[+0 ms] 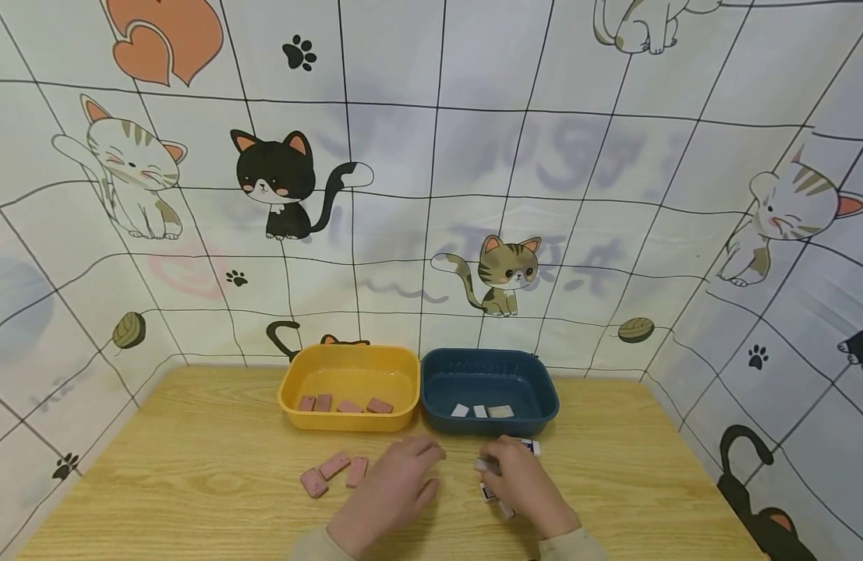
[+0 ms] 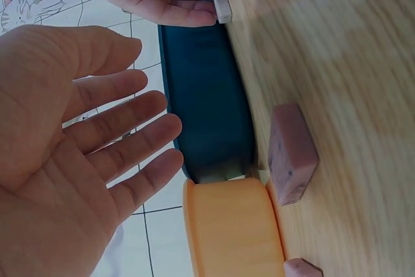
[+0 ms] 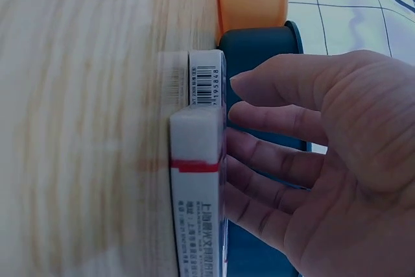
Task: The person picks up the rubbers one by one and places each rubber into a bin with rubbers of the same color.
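Note:
My right hand is over a small group of white erasers in front of the blue bin, and its fingertips pinch a whitish eraser. In the right wrist view, a sleeved eraser with a red stripe lies close by, with a barcoded eraser beyond it; these partly hide the fingertips. My left hand hovers beside several pink blocks on the table. Its fingers are spread and hold nothing, as the palm shows in the left wrist view.
A yellow bin stands against the blue one, with several pink blocks inside. White pieces lie in the blue bin. Another eraser sits just in front of it. Behind the wooden table hangs a cat-patterned sheet.

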A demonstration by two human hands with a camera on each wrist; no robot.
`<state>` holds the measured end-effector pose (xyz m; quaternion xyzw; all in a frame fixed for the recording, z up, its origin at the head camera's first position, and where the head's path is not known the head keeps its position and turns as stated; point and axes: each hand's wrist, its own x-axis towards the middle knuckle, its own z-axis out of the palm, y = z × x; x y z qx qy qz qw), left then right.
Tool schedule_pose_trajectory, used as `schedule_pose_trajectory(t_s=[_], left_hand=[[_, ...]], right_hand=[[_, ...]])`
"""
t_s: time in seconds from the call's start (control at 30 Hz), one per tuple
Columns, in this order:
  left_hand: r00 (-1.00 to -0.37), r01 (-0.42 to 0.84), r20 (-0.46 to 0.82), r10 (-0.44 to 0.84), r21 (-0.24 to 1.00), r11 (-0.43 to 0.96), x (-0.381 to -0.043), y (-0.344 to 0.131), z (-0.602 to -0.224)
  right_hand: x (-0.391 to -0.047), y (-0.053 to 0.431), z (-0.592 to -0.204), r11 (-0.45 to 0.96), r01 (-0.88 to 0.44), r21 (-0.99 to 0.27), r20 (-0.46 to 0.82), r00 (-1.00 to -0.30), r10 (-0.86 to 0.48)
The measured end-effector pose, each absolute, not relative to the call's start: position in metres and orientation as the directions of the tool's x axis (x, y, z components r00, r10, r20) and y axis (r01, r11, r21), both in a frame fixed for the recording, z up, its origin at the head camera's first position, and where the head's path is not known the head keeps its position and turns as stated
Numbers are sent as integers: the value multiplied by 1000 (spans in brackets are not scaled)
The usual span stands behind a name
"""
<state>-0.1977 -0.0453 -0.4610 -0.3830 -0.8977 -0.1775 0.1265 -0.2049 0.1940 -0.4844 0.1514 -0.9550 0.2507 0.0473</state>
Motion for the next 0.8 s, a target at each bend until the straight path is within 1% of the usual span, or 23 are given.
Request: schedule_pose_trajectory(t_s=[0.17, 0.33, 0.47, 0.6, 0.8], left_hand=[[-663, 743, 353, 660, 202, 638, -197, -43, -465], [-652, 753, 359, 668, 204, 626, -195, -40, -468], [-671, 739, 325, 667, 213, 639, -195, -38, -469], [-691, 722, 283, 665, 226, 654, -195, -37, -469], [-698, 716, 254, 669, 233, 658, -192, -34, -469]], right_hand=[[-206, 194, -487, 846, -296, -444, 169, -955, -245], [-206, 193, -487, 869, -241, -432, 148, -970, -195], [-207, 193, -486, 884, -216, -414, 148, -975, -169], [-207, 195, -487, 890, -218, -401, 163, -973, -165], [-208, 197, -490, 889, -219, -403, 168, -972, -164]])
